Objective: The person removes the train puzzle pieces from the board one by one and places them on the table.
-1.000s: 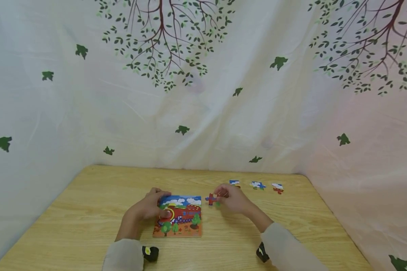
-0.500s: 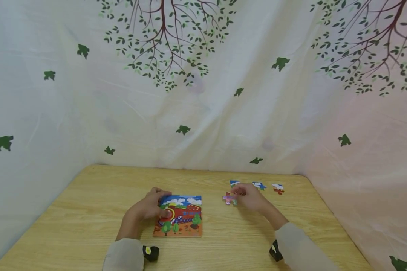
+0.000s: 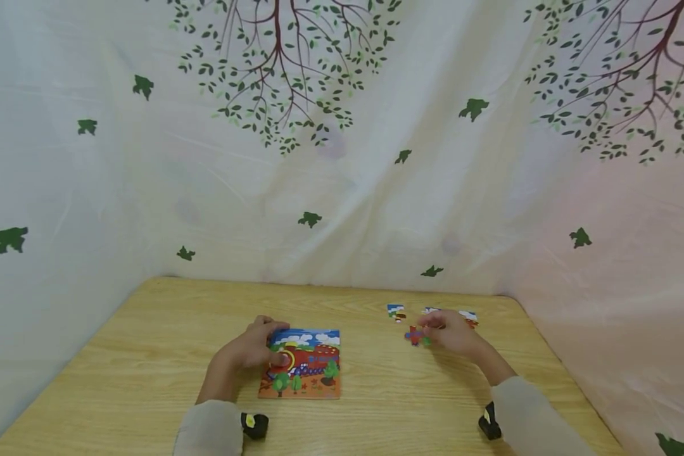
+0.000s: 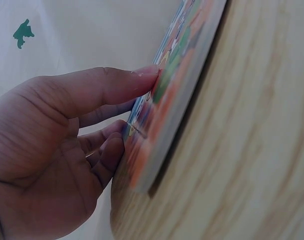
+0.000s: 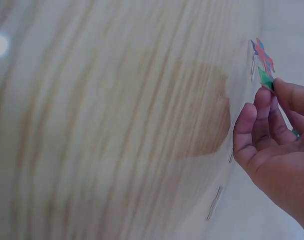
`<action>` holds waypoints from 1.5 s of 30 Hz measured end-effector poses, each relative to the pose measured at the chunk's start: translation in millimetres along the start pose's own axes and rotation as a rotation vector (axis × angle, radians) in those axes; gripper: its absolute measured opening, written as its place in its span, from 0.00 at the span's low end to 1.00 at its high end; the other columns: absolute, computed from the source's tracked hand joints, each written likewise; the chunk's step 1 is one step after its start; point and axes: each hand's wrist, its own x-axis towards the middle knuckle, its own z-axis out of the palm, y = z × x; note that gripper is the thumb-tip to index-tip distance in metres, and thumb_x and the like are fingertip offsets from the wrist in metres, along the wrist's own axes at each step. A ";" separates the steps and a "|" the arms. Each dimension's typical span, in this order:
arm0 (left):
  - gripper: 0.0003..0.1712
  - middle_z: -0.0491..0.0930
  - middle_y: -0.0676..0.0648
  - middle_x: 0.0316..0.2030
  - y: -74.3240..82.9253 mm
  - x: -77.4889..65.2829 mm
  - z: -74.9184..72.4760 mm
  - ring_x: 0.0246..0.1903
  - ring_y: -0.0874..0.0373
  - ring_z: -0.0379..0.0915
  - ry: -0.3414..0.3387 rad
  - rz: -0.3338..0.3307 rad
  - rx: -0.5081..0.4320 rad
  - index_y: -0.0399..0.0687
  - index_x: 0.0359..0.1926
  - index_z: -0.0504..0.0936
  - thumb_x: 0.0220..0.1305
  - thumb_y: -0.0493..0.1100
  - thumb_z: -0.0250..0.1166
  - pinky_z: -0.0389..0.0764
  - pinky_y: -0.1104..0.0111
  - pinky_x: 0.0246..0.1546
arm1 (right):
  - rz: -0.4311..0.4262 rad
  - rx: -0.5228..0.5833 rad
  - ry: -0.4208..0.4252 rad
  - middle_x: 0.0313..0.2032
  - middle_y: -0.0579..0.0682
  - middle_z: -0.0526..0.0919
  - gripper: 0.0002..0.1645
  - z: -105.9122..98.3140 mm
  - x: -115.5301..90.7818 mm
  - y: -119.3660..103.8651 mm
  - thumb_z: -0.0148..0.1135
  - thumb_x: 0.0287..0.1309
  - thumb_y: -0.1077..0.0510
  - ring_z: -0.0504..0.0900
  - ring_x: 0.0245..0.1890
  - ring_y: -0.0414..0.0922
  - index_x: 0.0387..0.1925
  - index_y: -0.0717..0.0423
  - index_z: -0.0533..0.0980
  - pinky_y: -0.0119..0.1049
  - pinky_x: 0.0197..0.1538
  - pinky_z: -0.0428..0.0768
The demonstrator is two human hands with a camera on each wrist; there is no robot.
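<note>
A square picture puzzle (image 3: pixel 310 373) with a red train, trees and clouds lies on the table. My left hand (image 3: pixel 251 345) grips its left side, the thumb on the printed face and the other fingers curled at the edge, as the left wrist view (image 4: pixel 67 115) also shows. Over the right part of the table, my right hand (image 3: pixel 456 332) pinches a small jigsaw piece (image 3: pixel 414 335), red, blue and green, between thumb and fingertips. In the right wrist view that piece (image 5: pixel 264 55) sticks out beyond the fingertips.
Behind the right hand, a row of loose jigsaw pieces lies near the far edge: one on the left (image 3: pixel 396 311), and two partly hidden by the hand. A white curtain (image 3: pixel 342 253) with printed leaves hangs behind the wooden table (image 3: pixel 165 329).
My right hand has moved to the right with the jigsaw piece, away from the picture puzzle, uncovering the left loose piece. The left hand stays at the puzzle's side.
</note>
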 end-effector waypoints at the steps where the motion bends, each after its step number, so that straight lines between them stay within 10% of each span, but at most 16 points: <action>1: 0.39 0.64 0.39 0.65 0.1 0.0 0.1 0.62 0.41 0.61 0.000 -0.003 -0.002 0.51 0.68 0.77 0.56 0.43 0.79 0.66 0.38 0.63 | 0.009 0.012 0.000 0.47 0.56 0.84 0.14 -2.2 -1.6 2.2 0.60 0.72 0.63 0.81 0.44 0.49 0.54 0.65 0.81 0.38 0.42 0.82; 45: 0.40 0.65 0.40 0.63 1.4 -0.7 0.1 0.61 0.42 0.61 0.004 0.013 -0.004 0.48 0.69 0.76 0.55 0.42 0.79 0.67 0.41 0.63 | 0.189 0.027 0.212 0.39 0.58 0.85 0.12 -71.0 -39.5 72.9 0.60 0.69 0.69 0.79 0.33 0.37 0.48 0.78 0.77 0.32 0.34 0.82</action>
